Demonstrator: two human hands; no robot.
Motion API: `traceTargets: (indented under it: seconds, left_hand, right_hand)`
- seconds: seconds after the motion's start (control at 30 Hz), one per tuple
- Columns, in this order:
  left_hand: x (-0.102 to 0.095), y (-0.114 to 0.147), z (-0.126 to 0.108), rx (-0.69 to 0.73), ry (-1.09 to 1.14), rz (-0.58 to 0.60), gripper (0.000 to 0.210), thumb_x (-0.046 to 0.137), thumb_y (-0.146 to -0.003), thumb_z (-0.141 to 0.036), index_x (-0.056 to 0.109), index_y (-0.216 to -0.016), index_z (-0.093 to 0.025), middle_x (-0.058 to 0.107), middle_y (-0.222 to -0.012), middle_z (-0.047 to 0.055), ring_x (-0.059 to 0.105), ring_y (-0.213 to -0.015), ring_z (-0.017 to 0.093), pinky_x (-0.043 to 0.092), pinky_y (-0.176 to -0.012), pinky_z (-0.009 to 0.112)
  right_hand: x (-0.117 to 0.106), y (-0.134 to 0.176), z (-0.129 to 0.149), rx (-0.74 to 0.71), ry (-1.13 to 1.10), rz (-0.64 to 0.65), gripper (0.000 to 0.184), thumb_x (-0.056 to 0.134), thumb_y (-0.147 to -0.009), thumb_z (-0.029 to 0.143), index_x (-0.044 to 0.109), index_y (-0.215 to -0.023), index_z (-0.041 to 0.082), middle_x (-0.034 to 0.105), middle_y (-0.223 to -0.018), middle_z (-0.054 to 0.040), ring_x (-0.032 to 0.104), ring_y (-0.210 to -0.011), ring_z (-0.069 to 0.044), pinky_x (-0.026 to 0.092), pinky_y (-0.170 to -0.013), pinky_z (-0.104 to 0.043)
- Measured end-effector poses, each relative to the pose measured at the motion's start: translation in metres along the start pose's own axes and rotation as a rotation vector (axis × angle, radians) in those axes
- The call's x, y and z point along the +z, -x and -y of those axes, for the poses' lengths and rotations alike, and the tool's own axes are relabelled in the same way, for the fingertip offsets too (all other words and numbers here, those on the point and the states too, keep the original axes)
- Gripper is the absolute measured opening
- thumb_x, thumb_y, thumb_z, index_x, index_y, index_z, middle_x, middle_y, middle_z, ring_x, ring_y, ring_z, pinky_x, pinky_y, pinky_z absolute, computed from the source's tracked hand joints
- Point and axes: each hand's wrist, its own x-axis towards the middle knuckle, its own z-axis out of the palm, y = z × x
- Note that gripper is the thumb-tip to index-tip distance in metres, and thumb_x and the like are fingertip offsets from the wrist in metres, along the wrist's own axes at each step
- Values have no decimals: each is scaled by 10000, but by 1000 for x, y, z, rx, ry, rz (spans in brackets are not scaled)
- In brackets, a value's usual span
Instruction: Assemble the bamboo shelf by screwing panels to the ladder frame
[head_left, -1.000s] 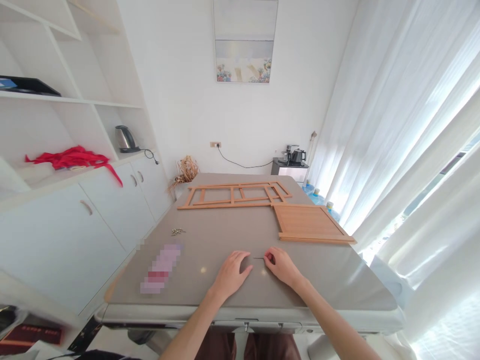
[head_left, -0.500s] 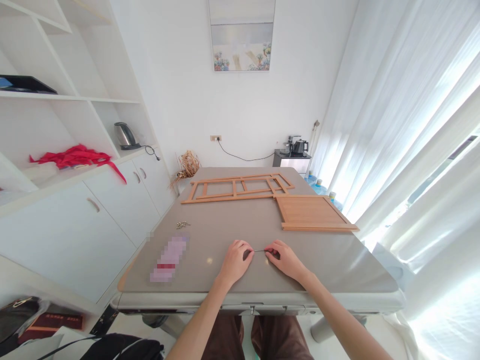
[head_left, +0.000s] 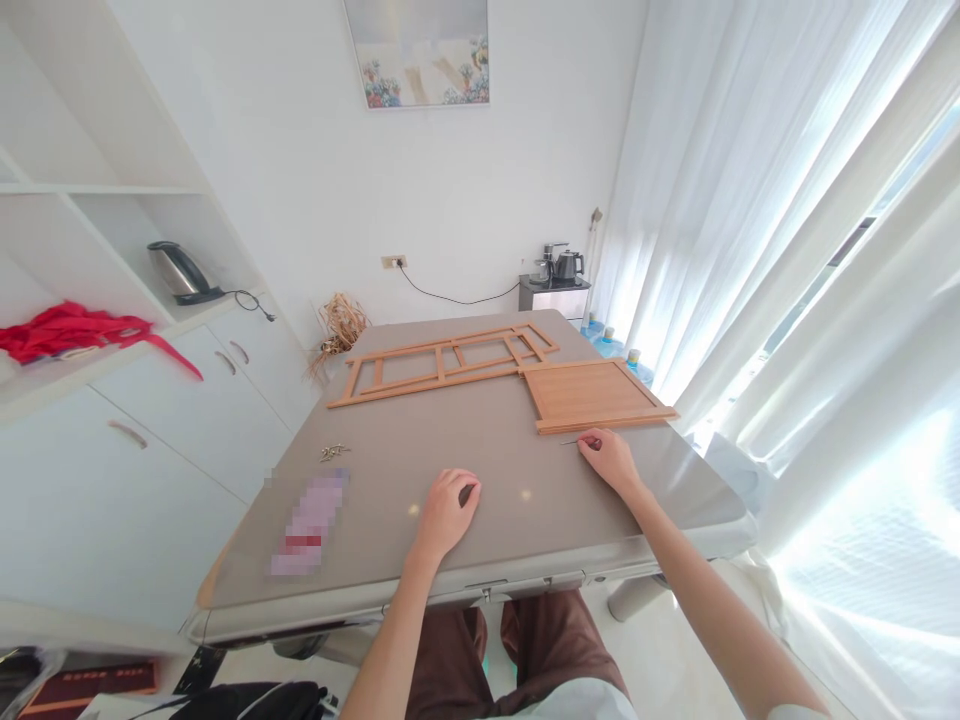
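My right hand (head_left: pixel 606 458) pinches a thin dark metal rod (head_left: pixel 570 442), which sticks out to the left of the fingertips. That hand is just in front of the near edge of a wooden panel (head_left: pixel 592 392) lying flat on the table. My left hand (head_left: pixel 448 508) rests on the tabletop nearer the front edge, its fingers curled closed; whatever may be inside them is hidden. A slatted wooden frame (head_left: pixel 439 365) lies flat beyond the hands, its right end close to the panel. Left of my left hand lies a small heap of metal screws (head_left: pixel 332 453).
The grey-brown table (head_left: pixel 390 440) fills the middle. A blurred pinkish packet (head_left: pixel 311 525) lies at its left front. White cabinets (head_left: pixel 187 390) with an electric kettle (head_left: pixel 182 272) stand at the left. White curtains (head_left: pixel 720 220) hang at the right. Water bottles (head_left: pixel 609 342) stand beyond the table's right edge.
My right hand has moved right and away from me with the rod, toward the panel. My left hand no longer touches the rod and stays near the front. The view has shifted right.
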Motion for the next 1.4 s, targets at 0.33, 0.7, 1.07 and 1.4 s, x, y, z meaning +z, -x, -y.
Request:
traceTargets:
  seconds: [0.33, 0.7, 1.07, 1.4]
  left_hand:
    - [-4, -2, -5, -32, -10, 7, 170, 511, -940, -235, 679, -917, -222, 689, -1007, 42, 587, -1005, 197, 469, -937, 377]
    - [-65, -4, -6, -44, 130, 89, 189, 518, -945, -301, 700, -982, -263, 700, -1084, 12, 602, -1075, 165, 454, -994, 315]
    - [-239, -27, 182, -583, -163, 62, 412, 621, -800, -321, 625, -1182, -170, 629, -1262, 140, 639, -1074, 270, 485, -965, 411]
    - [-228, -31, 233, -547, -141, 210, 508, 688, -662, -186, 656, -1167, -139, 651, -1125, 114, 664, -877, 194, 524, -853, 315]
  right_hand:
    - [11, 15, -2, -106, 89, -53, 309, 504, -868, 379, 697, -1050, 221, 646, -1012, -92, 544, -999, -259, 406, -943, -402]
    - [10, 12, 12, -124, 61, -144, 336, 465, -867, 417, 692, -983, 198, 648, -914, -107, 571, -887, -280, 441, -851, -438]
    - [173, -18, 287, -561, -275, 511, 284, 613, -877, 215, 640, -1159, 186, 655, -1047, -55, 631, -823, -116, 490, -876, -282]
    - [281, -47, 396, -660, -291, 680, 320, 589, -945, 367, 584, -1198, 171, 603, -1199, -78, 617, -1017, -197, 536, -870, -411]
